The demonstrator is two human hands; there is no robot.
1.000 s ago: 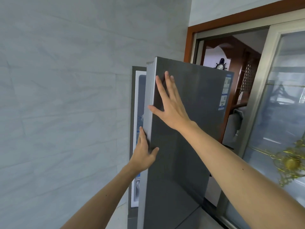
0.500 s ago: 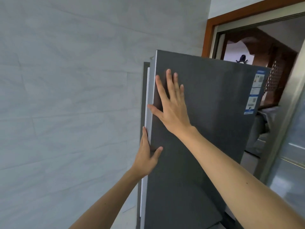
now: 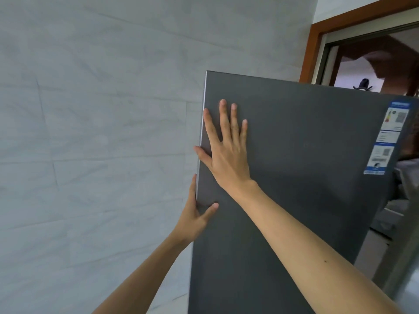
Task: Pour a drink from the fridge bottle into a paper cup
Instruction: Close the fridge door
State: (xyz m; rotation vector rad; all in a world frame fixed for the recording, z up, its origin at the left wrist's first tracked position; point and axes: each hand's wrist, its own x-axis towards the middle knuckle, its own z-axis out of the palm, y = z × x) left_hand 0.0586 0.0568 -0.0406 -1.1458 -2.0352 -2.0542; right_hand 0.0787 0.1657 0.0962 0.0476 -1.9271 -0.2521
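The dark grey fridge door [image 3: 306, 177] fills the right half of the view, and no gap shows along its left edge against the wall. My right hand [image 3: 226, 155] lies flat on the door near that edge, fingers spread. Lower down, my left hand [image 3: 195, 216] wraps the door's left edge, thumb on the front face and fingers behind it. No bottle and no paper cup are in view.
A pale grey tiled wall [image 3: 90, 132] takes up the left side. Labels [image 3: 385, 141] are stuck at the door's upper right. Behind the fridge, a brown-framed doorway [image 3: 317, 41] opens to another room.
The fridge door has swung shut: the white gap with the interior seen at its left edge is gone. Both hands stayed on the door as it closed.
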